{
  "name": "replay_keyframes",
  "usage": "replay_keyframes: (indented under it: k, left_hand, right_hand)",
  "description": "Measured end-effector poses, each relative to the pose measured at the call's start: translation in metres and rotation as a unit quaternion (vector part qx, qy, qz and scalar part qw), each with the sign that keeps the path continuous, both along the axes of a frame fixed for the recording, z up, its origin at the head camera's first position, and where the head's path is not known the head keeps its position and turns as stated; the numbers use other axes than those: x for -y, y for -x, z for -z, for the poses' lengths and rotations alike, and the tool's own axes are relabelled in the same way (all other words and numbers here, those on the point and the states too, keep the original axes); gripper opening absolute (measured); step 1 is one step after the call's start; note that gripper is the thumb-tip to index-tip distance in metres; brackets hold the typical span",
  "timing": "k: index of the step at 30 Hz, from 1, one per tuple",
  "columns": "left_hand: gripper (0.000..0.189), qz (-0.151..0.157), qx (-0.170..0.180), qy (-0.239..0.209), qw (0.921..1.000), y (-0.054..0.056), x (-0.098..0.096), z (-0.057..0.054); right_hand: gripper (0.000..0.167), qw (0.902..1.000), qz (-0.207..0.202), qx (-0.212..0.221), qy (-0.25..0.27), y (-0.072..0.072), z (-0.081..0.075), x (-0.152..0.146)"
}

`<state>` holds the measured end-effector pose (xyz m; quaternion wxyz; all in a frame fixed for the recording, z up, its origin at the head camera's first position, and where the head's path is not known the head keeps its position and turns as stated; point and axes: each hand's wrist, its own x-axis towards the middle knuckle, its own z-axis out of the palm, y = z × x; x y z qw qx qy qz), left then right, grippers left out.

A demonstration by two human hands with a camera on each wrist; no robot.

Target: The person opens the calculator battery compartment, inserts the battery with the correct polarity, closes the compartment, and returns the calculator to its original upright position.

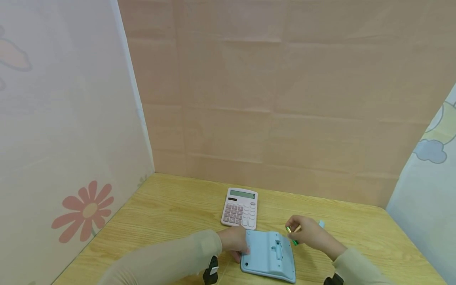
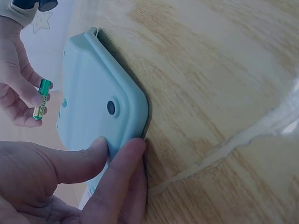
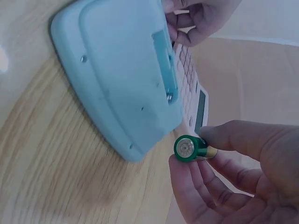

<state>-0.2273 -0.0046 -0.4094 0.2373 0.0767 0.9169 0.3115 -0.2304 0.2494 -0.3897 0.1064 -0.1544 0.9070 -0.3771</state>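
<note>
A light-blue calculator (image 1: 261,255) lies face down on the wooden table, its back uppermost. In that back, the battery compartment (image 1: 279,250) is uncovered; the right wrist view shows a metal contact (image 3: 169,97) at one end and no battery inside. My left hand (image 1: 233,239) pinches the calculator's left edge, thumb on the back and fingers along the side. Just off the opposite edge, my right hand (image 1: 308,232) holds a green and gold battery (image 2: 42,99) between thumb and fingers. Its flat silver end faces the right wrist camera.
Right behind the blue calculator sits a pink calculator (image 1: 240,208), face up. A small light-blue piece (image 1: 322,223) shows beyond my right hand. An orange-brown backdrop (image 1: 270,99) rises at the table's far edge, with patterned sheets (image 1: 82,118) at both sides.
</note>
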Motion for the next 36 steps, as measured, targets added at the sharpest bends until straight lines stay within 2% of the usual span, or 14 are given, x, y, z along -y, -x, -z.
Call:
replay_keyframes:
  k: [6,17,27,36]
  left_hand:
    - [0.023,0.0,-0.005,0.007,1.0,-0.002,-0.001,-0.002]
    - [0.023,0.0,-0.007,0.015,0.9999,-0.005,-0.002,-0.005]
    - [0.023,-0.002,-0.008,0.02,0.9998,-0.004,-0.002,-0.005]
    - [0.023,-0.006,-0.007,0.026,0.9996,-0.001,-0.003,-0.002]
  right_hand:
    - [0.028,0.9995,-0.014,-0.003,0.028,-0.006,-0.001,0.011]
    - [0.03,0.9959,0.015,0.013,0.089,-0.011,0.01,0.025]
    - [0.029,0.9969,0.013,-0.016,0.076,-0.016,0.017,0.03]
    - [0.03,0.9979,0.018,-0.016,0.06,-0.016,0.02,0.031]
